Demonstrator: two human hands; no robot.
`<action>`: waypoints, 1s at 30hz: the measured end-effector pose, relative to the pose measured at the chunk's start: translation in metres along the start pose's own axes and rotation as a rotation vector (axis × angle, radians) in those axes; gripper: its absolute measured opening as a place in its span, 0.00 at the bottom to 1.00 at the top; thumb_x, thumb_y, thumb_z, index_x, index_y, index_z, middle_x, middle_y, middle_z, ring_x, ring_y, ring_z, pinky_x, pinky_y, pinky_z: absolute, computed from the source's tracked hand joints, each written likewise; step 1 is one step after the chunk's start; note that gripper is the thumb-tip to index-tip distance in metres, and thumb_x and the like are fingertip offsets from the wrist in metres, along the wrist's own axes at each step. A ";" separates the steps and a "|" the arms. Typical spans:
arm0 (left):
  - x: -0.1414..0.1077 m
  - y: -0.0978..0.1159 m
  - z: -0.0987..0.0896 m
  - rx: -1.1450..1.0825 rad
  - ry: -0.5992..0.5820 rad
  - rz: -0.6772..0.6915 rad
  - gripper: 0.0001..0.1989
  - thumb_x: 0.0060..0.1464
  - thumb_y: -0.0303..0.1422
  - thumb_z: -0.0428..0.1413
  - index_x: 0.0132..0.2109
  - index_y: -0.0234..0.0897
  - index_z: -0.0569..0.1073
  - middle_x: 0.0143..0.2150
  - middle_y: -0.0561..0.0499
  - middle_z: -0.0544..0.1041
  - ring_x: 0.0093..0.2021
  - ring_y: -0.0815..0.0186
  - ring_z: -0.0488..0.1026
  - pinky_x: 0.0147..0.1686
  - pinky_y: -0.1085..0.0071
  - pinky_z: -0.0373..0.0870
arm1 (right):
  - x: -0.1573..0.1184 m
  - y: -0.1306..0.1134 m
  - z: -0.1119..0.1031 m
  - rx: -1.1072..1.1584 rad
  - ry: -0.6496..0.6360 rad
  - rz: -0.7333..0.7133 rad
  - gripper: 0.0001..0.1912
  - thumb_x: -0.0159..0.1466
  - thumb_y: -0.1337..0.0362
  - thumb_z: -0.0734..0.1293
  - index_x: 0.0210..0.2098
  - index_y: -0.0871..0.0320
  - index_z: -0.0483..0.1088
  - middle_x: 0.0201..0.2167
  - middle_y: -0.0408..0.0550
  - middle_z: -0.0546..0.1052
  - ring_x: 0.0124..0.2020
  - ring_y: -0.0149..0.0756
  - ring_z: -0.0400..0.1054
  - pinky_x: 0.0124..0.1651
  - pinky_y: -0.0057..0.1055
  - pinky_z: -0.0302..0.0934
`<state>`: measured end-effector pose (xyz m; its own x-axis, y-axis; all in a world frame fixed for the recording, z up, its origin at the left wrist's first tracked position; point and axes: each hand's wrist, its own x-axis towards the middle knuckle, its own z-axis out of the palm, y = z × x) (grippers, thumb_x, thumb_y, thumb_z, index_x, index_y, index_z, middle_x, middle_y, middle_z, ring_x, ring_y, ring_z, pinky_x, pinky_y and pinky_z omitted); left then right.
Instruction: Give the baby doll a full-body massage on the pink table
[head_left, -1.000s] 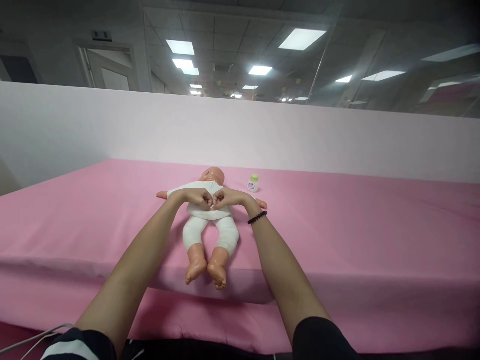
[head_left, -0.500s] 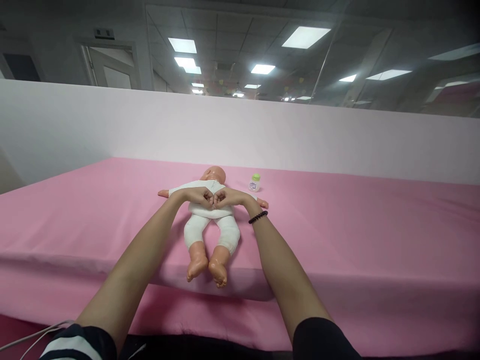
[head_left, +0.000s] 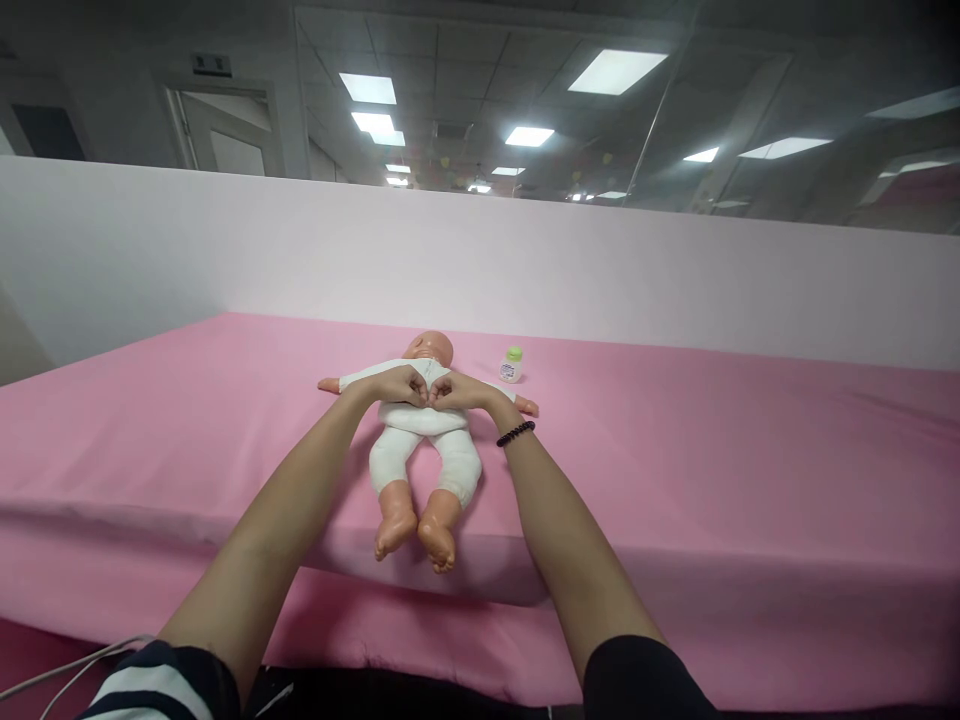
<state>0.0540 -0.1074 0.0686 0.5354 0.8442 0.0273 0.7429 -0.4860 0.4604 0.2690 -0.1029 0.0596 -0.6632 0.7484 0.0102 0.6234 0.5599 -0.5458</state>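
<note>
A baby doll (head_left: 390, 444) in white clothing lies on its back on the pink-covered surface, head away from me and feet toward me. My left hand (head_left: 400, 385) and my right hand (head_left: 456, 390) meet over the middle of its torso. Both have curled, pinched fingers on the front of the white clothing (head_left: 424, 419). The fingertips almost touch each other, and the bit of cloth between them is too small to make out. The doll's arms stretch out to both sides.
A small bottle with a green cap (head_left: 512, 366) stands upright to the right of the doll's head. The pink cover (head_left: 712, 450) spreads wide and drops over the near edge. Behind it rises a white low wall (head_left: 480, 260) with glass above. A cable (head_left: 67, 665) runs at lower left.
Both hands have shifted very slightly up the torso, toward the doll's head, with fingers still pinched. The doll and the bottle stay in place.
</note>
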 end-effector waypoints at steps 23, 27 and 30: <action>0.010 0.003 0.014 0.323 0.247 -0.179 0.15 0.68 0.41 0.59 0.53 0.35 0.76 0.52 0.44 0.79 0.49 0.59 0.78 0.51 0.56 0.78 | 0.014 0.011 0.020 -0.166 0.417 0.015 0.14 0.72 0.55 0.69 0.47 0.61 0.75 0.43 0.48 0.79 0.40 0.36 0.75 0.45 0.38 0.74; 0.014 0.001 0.018 0.349 0.370 -0.250 0.18 0.69 0.41 0.58 0.58 0.35 0.74 0.54 0.43 0.78 0.51 0.58 0.78 0.52 0.54 0.78 | 0.027 0.016 0.023 -0.197 0.540 0.016 0.15 0.72 0.56 0.69 0.51 0.60 0.74 0.49 0.51 0.78 0.48 0.40 0.75 0.52 0.44 0.73; 0.018 0.000 0.022 0.359 0.444 -0.282 0.19 0.69 0.41 0.57 0.61 0.34 0.72 0.55 0.42 0.77 0.52 0.57 0.78 0.53 0.53 0.78 | 0.036 0.022 0.029 -0.207 0.567 0.013 0.15 0.72 0.57 0.69 0.52 0.60 0.74 0.51 0.51 0.78 0.49 0.40 0.75 0.53 0.44 0.73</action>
<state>0.0726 -0.0969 0.0495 0.1391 0.9266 0.3494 0.9605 -0.2121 0.1800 0.2465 -0.0739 0.0237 -0.3664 0.7967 0.4806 0.7354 0.5644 -0.3750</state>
